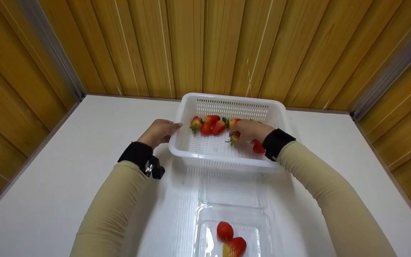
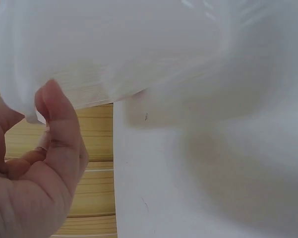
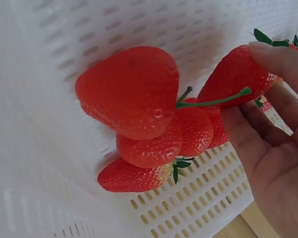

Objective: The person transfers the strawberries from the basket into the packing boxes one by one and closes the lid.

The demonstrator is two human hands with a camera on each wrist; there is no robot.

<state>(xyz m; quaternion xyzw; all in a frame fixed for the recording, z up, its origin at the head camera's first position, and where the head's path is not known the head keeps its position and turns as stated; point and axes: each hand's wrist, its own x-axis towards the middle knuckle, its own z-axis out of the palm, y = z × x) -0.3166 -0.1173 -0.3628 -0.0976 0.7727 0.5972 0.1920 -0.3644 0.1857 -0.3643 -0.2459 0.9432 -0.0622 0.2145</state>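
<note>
A white slatted plastic basket stands at the back of the table with several red strawberries in it. My left hand grips its left rim, thumb on top; the left wrist view shows the fingers curled at the basket's edge. Inside the basket, my right hand pinches a strawberry between thumb and fingers, its green leaves showing. Other strawberries lie close by against the basket's side, one with a long green stem.
In front of the basket lies an opened clear plastic box. Its near half holds a round strawberry and a red-and-yellow one. Wood-look panels wall the white table at the back and sides.
</note>
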